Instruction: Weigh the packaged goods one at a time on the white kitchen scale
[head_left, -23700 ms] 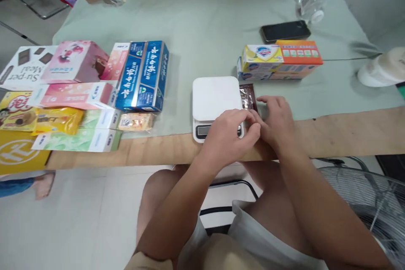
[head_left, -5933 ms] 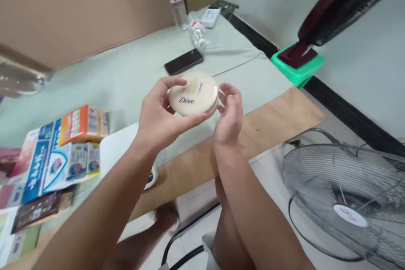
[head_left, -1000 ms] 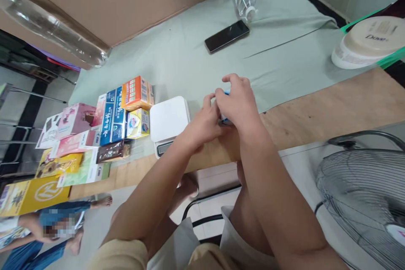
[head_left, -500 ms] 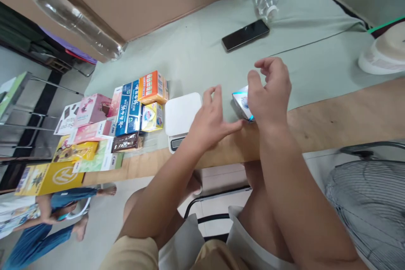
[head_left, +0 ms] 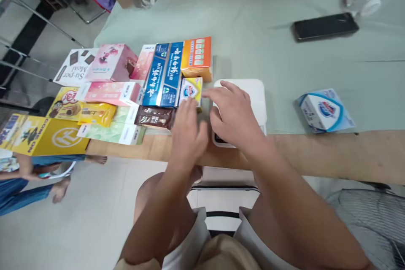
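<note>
Table (head_left: 253, 17) is carrying the whole layout: cloth on top, bare wood showing along your edge. Cartons are clustering on your left, with the blue toothpaste boxes (head_left: 163, 74) lying side by side at the right of that group. White scale (head_left: 253, 97) is sitting just beside it, partly hidden by your arm.

Your right hand (head_left: 234, 114) is hovering over the scale, fingers apart, index pointing left, holding nothing visible. Your left hand (head_left: 188, 135) is reaching forward, blurred, fingers extended and thumb apart, not clamping on anything.

Orange box (head_left: 196, 57) is sitting behind the small yellow soap box. Phone (head_left: 325, 26) is lying far right, toward the back. Blue-and-white soap box (head_left: 325, 110) is sitting alone near the front edge. Just changed: your hands are no longer working at it; they're now working by the group, leaving it free.

Brown packet (head_left: 156, 117) is lying along the near ends of the toothpaste boxes, beside your left fingers. Yellow soap box (head_left: 191, 89) is sitting between toothpaste and scale, both hands' fingertips closing near it. Can't tell if either is touching.
</note>
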Demonstrator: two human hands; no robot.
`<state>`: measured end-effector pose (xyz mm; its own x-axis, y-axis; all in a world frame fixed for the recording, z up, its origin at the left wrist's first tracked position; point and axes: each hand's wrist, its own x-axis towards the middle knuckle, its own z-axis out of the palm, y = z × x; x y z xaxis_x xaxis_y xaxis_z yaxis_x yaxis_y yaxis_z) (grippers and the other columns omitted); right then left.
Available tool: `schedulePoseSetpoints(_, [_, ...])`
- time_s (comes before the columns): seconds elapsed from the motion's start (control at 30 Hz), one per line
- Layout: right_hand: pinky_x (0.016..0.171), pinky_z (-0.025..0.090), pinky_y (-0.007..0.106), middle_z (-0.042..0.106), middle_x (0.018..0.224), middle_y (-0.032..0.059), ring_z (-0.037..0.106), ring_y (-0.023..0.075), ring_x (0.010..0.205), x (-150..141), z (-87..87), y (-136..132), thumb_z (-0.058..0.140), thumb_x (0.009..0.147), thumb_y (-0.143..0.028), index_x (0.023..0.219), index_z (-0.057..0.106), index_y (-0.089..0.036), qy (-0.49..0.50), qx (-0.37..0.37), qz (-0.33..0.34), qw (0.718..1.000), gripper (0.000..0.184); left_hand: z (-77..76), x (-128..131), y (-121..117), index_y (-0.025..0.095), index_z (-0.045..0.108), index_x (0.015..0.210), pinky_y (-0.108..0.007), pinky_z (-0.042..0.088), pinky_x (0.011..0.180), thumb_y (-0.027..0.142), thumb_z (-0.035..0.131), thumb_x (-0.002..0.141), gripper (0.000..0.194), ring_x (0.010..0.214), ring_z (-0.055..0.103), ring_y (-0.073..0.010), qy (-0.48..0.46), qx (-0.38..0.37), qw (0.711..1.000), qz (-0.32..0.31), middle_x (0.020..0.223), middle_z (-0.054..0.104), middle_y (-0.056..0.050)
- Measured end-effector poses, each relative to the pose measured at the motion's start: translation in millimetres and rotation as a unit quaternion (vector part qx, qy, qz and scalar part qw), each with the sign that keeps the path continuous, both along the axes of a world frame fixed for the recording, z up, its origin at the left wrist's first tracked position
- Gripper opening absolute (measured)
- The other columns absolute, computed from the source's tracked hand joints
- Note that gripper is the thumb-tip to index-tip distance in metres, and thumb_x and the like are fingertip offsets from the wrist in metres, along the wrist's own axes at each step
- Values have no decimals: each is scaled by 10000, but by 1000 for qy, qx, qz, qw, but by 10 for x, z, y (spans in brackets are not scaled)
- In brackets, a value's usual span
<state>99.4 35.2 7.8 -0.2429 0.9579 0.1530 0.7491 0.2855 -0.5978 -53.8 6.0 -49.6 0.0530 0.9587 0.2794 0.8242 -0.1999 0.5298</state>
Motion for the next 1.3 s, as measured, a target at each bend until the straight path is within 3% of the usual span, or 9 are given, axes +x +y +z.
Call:
schedulePoseSetpoints(0.07, [1251, 341, 621, 670, 1519, 64, 406, 382, 1573, -146, -49, 3, 438, 932, -125, 1415, 676, -216, -43, -35, 10, 998, 546, 13, 8, -49, 101, 472, 1530, -587, 321, 1326, 305, 531, 944, 623, 1600, 384, -373, 43, -32, 998, -34, 1668, 469, -216])
schedulePoseSetpoints(0.2, [1259, 295, 683, 715, 1450, 113, 410, 425, 1569, -278, -123, 37, 456, 949, -161, 1469, 652, -204, -107, -58, -7, 993, 558, 75, 31, -132, 141, 506, 1501, -611, 302, 1326, 271, 595, 928, 595, 1579, 392, -393, 46, -41, 997, -44, 1609, 523, -199])
schedulePoseSetpoints(0.4, [1183, 404, 713, 774, 1314, 158, 462, 454, 1534, -324, -184, 34, 482, 916, -171, 1375, 720, -193, -112, -45, -17, 993, 518, 37, 139, -232, 138, 525, 1483, -586, 472, 1205, 321, 647, 912, 612, 1549, 434, -430, -102, -88, 990, 27, 1657, 294, -276])
schedulePoseSetpoints(0.57, [1111, 491, 711, 816, 1173, 131, 606, 448, 1409, -317, -220, 20, 531, 841, -186, 1091, 822, -232, -43, -3, -33, 998, 386, -40, 238, -240, 160, 534, 1474, -530, 442, 1263, 292, 654, 891, 609, 1551, 453, -347, -178, -49, 982, 37, 1597, 426, -228])
schedulePoseSetpoints(0.67, [993, 602, 599, 834, 1129, 89, 761, 378, 1158, -281, -139, -43, 545, 850, -251, 1079, 832, -256, 16, 11, -60, 998, 368, -10, 245, -269, 171, 557, 1427, -510, 480, 1242, 305, 645, 891, 559, 1518, 496, -331, -172, 24, 984, 26, 1587, 424, -216])
schedulePoseSetpoints(0.77, [828, 651, 476, 830, 1195, 57, 807, 304, 979, -195, 4, -149, 517, 889, -301, 1140, 828, -278, 74, 35, -99, 992, 401, 101, 229, -308, 195, 569, 1406, -524, 487, 1238, 274, 610, 907, 507, 1482, 528, -329, -147, 108, 983, -8, 1558, 437, -191])
schedulePoseSetpoints(0.87, [801, 649, 442, 843, 1141, 44, 814, 297, 1001, -42, 98, -239, 491, 897, -290, 1040, 849, -293, 94, 81, -135, 983, 386, 213, 260, -317, 173, 617, 1378, -532, 461, 1259, 164, 565, 877, 503, 1441, 555, -322, -143, 140, 978, -62, 1476, 491, -177])
schedulePoseSetpoints(1.07, [756, 633, 453, 857, 977, 80, 822, 326, 930, 348, -23, -299, 506, 900, -332, 950, 853, -268, 85, 83, -241, 963, 356, 241, 536, -233, 161, 679, 1338, -469, 522, 1212, 194, 558, 890, 466, 1400, 601, -284, -161, 46, 977, -135, 1456, 537, -172])
schedulePoseSetpoints(1.3, [908, 618, 492, 824, 1168, 96, 770, 304, 1054, 659, -150, -337, 531, 900, -315, 1129, 739, -241, 96, 89, -237, 963, 318, 298, 548, -82, 182, 636, 1331, -512, 528, 1169, 337, 571, 933, 433, 1340, 628, -296, -103, 57, 992, -47, 1391, 666, -168])
